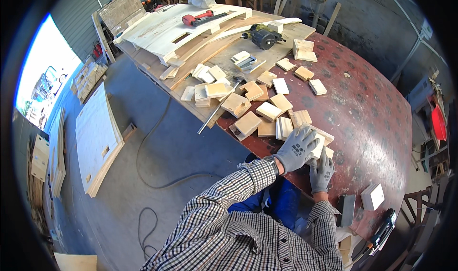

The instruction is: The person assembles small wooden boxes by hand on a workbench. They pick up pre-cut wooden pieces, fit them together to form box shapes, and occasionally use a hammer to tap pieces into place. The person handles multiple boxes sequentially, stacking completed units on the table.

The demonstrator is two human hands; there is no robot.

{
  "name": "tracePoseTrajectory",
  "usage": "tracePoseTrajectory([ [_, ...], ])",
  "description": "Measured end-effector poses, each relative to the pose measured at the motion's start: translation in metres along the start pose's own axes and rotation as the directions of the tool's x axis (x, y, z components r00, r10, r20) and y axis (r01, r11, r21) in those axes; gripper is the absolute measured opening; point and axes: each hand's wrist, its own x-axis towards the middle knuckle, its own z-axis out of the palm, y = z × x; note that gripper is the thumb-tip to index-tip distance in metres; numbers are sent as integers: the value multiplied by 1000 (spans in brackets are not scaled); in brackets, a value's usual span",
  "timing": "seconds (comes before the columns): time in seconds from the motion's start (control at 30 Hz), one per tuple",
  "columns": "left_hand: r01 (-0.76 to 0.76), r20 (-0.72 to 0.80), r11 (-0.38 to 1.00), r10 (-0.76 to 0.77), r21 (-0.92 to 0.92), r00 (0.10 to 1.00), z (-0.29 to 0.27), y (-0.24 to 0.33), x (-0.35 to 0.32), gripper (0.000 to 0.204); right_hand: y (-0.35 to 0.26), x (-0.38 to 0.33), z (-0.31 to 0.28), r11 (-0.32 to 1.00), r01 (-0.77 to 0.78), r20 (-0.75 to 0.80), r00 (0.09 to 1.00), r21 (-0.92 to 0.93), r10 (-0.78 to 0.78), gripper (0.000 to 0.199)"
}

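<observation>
Both my hands wear grey work gloves and meet at the near edge of a dark red tabletop (362, 108). Over the top of a pale wooden block (317, 147) lies my left hand (296, 149), its fingers closed around it. My right hand (321, 174) grips the same block from the near side, its fingertips up against the wood. Part of the block is hidden by the gloves, and more wood pieces sit right behind it. Left of my hands, many loose wooden blocks (269, 110) lie scattered, some stacked. A hammer (217, 112) rests among them, its handle over the table edge.
A red nail gun (198, 19) lies on a pale wooden panel (157, 30); a dark green power tool (265, 38) is nearby. At the right are a dark grey block (347, 210), a white-faced block (372, 197) and a black tool (383, 233). A hose (143, 161) crosses the floor.
</observation>
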Motion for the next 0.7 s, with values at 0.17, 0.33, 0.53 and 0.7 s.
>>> tracePoseTrajectory([
  [0.17, 2, -6, 1000, -2, -4, 1000, 4, -1, 0, 58, 2, 1, 1, 1000, -4, 6, 1000, 8, 4, 71],
  [0.33, 8, -8, 1000, -8, 5, 1000, 1, 0, 0, 58, 0, 2, -2, 1000, -28, 36, 999, 10, 28, 71],
  [0.53, 3, -25, 1000, -3, -12, 1000, 2, 0, 0, 58, 4, 0, 3, 1000, -1, 1, 1000, 0, 1, 71],
  [0.7, -7, -49, 1000, 6, -5, 999, 4, -1, -1, 58, 2, -1, 0, 1000, -19, 11, 1000, -5, 19, 72],
])
